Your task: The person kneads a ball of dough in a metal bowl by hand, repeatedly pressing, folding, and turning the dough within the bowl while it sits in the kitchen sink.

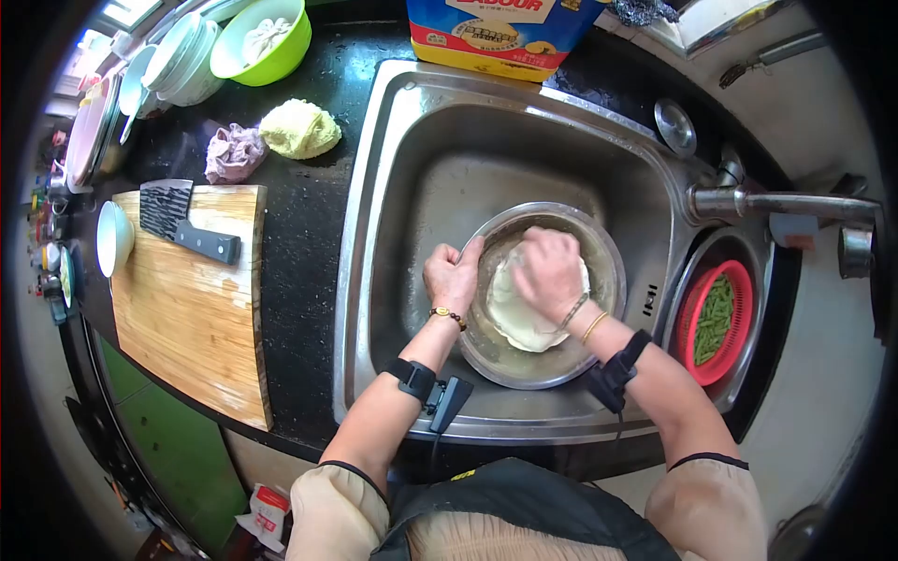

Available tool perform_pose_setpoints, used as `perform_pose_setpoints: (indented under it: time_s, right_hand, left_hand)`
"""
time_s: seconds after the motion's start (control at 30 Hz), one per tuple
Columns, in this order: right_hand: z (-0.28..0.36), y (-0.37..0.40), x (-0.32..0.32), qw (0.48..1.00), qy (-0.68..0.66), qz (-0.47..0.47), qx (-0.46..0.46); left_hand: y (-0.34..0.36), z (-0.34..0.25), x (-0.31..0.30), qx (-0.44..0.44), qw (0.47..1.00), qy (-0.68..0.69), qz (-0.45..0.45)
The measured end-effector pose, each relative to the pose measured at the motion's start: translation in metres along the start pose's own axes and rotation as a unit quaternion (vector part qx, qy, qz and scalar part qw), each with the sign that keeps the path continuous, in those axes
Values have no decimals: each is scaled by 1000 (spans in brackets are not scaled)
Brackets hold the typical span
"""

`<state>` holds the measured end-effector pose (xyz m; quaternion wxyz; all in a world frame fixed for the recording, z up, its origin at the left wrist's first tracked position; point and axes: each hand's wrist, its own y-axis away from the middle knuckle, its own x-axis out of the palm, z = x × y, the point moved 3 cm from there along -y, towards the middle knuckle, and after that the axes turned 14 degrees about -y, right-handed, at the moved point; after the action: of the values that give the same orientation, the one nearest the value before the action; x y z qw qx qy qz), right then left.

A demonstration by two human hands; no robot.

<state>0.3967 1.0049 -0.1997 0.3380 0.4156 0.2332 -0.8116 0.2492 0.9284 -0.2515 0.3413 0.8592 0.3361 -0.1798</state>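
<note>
We see the left hand (452, 276) clamped on the left rim of the metal bowl (524, 376), thumb inside. The right hand (549, 271) is curled tight, knuckles pushed into the dough (516, 325) in that bowl. The bowl sits in the sink (402, 178), near its front edge. A red colander (697, 360) of green beans (716, 318) is at the sink's right edge. On the counter left of the sink are a cutting board (192, 318) with a cleaver (182, 222) on its far end.
</note>
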Motion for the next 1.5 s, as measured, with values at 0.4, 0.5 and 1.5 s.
perform_pose_setpoints:
  time_s: [0.4,0.5,1.5]
  right_hand:
    - [-45,18,-14,929,-112,143,321]
    - [0,35,-49,965,-115,92,216]
    - [92,57,1,986,-5,165,-37]
  left_hand:
    - [2,0,-1,4,999,-34,-4]
    - [5,-5,-4,-5,999,-32,-2]
    - [6,-10,-6,-14,996,-80,28]
